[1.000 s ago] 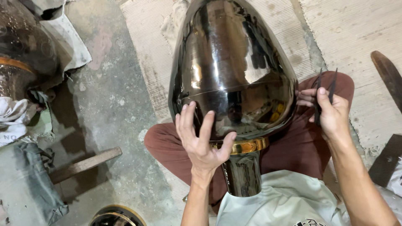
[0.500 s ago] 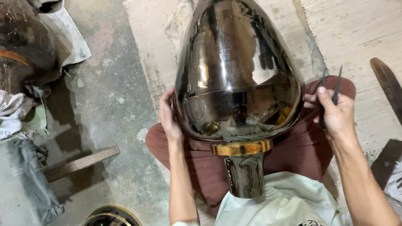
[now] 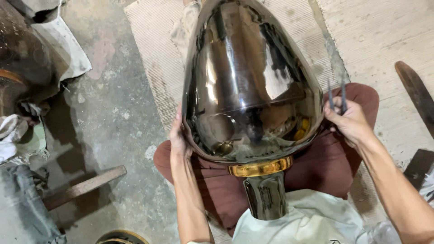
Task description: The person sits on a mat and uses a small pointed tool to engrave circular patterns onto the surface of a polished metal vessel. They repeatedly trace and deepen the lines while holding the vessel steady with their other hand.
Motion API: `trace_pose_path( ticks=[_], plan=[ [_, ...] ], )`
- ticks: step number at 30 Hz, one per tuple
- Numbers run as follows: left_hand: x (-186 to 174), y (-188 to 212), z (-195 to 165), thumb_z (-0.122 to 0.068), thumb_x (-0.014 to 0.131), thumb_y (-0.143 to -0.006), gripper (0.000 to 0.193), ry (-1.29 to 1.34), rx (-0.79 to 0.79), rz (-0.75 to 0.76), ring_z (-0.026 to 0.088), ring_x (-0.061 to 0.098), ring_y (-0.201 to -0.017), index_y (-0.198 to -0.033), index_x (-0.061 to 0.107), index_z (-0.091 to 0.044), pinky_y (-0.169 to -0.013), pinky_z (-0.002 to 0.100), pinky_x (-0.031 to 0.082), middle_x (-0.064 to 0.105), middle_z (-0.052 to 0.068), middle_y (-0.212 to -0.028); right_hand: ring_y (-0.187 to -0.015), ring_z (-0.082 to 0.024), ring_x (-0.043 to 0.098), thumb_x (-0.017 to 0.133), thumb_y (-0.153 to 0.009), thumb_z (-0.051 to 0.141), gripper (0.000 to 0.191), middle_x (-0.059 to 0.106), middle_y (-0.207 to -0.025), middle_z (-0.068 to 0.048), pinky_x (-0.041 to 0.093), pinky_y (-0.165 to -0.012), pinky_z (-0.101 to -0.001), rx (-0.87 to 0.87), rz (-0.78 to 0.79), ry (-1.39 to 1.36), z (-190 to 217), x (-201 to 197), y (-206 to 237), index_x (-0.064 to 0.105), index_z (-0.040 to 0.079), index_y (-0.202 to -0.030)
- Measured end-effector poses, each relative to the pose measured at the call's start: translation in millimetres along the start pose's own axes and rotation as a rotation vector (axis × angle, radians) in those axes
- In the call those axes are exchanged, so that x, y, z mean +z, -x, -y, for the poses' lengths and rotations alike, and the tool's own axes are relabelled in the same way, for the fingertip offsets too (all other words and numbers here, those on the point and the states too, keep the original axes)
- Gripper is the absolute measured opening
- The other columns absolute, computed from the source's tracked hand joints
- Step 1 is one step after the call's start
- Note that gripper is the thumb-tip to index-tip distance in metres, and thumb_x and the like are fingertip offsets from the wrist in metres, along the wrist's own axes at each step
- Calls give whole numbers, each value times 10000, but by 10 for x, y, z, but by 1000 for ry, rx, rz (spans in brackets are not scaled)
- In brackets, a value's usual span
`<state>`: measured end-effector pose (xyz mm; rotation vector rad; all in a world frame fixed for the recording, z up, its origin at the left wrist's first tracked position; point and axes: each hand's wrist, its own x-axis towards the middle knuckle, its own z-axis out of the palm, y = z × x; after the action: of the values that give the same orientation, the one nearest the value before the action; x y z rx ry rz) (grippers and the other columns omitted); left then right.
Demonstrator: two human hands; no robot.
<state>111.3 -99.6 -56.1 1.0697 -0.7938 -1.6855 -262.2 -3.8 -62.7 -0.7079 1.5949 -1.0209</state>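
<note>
Biggest thing in my feed is this huge shiny dark metal vessel (image 3: 251,81), egg-shaped and polished like a mirror. It's lying across my lap, on the maroon trousers (image 3: 226,190), with the rounded wide end near me and the narrow end pointing away. A brass band (image 3: 261,168) rings the base, and below that a short dark neck (image 3: 266,196) points back at my pale shirt (image 3: 307,221).

Under everything there's a ribbed woven mat (image 3: 156,54) on a rough concrete floor (image 3: 113,117). Off to the left side lies a wooden plank (image 3: 83,186), flat on the concrete, with rumpled cloth (image 3: 68,49) further up in the corner. On the right edge I can see a long dark wooden piece (image 3: 418,92), well apart from the vessel.

My left hand (image 3: 179,135) is pressed flat against the vessel's left flank, fingers spread open and cupping the curve, not wrapped round anything. My right hand (image 3: 350,119) sits at the vessel's right flank, fingers closed around a thin two-pronged metal tool (image 3: 337,96) whose tips stick up above the knuckles. Whether that hand actually touches the vessel, I can't tell.
</note>
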Motion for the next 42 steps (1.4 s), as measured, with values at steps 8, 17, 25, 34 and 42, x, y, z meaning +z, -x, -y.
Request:
trace_pose_path(
  ticks=[8,17,25,34,42],
  plan=[
    [25,46,0,-494,586,-1011,792,-130,191,-10,280,431,-1491,-1553,394,50,-1264,366,305,469,194,-1594,-534,-45,473,696,-947,340,254,558,-718,65,420,-452,-197,76,43,-143,-187,86,-4,655,98,-1014],
    [1052,805,54,-467,648,-978,353,-1195,834,-191,316,347,-1570,-1178,613,-178,-1297,567,246,408,166,-1628,-600,-158,586,854,-860,156,498,599,-695,-83,433,-527,-287,-326,-200,799,505,-250,457,699,10,-1310],
    [1357,942,-3,-392,787,-891,466,-1475,762,133,417,285,-1541,-1344,678,-368,-1229,684,157,324,193,-1649,-697,-117,771,857,-779,295,563,762,-834,-42,590,-544,-231,-403,78,1070,1349,35,824,654,56,-1247],
    [1398,951,-22,-436,720,-924,517,-1567,731,151,423,259,-1548,-1429,621,-396,-1193,742,153,281,202,-1667,-463,-171,599,884,-719,379,502,696,-644,-14,502,-465,-335,-440,104,1213,1683,253,947,783,233,-1188],
    [1383,956,3,-439,719,-930,520,-1555,729,150,421,257,-1550,-1437,613,-395,-1196,739,139,274,207,-1668,-448,-157,600,873,-737,409,510,674,-624,-2,508,-450,-327,-449,156,1302,1676,231,901,778,287,-1222]
  ],
)
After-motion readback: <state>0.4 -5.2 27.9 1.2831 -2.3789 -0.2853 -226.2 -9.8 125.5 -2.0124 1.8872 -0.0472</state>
